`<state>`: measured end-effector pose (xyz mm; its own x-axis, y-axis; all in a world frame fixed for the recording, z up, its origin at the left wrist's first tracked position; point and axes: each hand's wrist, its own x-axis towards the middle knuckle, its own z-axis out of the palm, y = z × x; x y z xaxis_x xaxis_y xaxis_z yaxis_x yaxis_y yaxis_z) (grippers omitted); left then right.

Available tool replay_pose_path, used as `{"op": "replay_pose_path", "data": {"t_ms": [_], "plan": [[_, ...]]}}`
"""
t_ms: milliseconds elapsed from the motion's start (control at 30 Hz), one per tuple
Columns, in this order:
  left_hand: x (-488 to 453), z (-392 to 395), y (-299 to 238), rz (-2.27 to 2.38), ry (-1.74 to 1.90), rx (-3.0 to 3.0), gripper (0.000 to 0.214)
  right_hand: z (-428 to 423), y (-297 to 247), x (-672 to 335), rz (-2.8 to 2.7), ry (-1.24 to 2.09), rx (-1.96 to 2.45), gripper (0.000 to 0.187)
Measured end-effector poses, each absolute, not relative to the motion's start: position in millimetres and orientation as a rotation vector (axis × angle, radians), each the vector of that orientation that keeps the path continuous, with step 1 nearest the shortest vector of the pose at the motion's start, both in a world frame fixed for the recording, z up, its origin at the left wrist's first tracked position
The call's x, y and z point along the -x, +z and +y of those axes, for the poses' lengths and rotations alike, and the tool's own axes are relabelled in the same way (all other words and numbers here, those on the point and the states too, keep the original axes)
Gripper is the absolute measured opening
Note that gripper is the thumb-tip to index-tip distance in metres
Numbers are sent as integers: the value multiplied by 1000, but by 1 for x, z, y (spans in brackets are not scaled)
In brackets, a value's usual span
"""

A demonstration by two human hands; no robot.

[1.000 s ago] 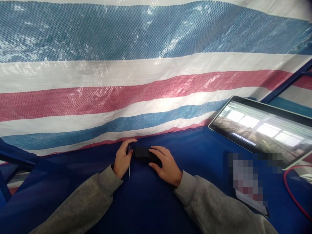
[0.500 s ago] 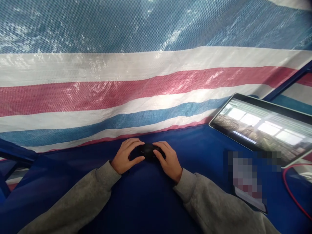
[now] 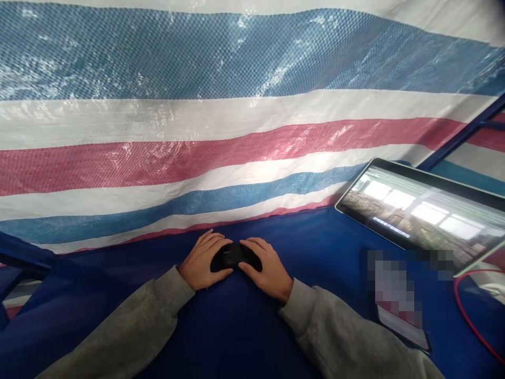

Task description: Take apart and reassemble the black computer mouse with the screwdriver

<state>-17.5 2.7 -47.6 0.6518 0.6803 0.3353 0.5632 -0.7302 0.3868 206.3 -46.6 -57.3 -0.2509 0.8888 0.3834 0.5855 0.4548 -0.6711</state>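
Presently, a striped tarp [image 3: 236,158] hangs behind the blue surface [image 3: 236,329], a tablet [image 3: 414,210] lying far right. Centrally, the left hand [image 3: 203,260] and right hand [image 3: 268,271], fingers half-curled, grip a small black object [image 3: 235,257] between them.

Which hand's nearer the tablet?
Right hand: it's on the black object's tablet-side end, with the tablet off to its right. Left hand is on the object's far end, farther away.
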Motion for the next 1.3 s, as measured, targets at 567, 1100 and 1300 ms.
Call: {"op": "replay_pose_path", "data": {"t_ms": [567, 1100, 1300], "plan": [[16, 5, -49, 975, 621, -2552, 58, -48, -58, -207, -2013, 507, 1249, 54], [17, 5, -49, 975, 664, -2496, 61, -49, -57, -207, -2015, 455, 1203, 52], [17, 4, -49, 1011, 653, -2505, 63, -50, -59, -207, -2015, 433, 1184, 51]]}}
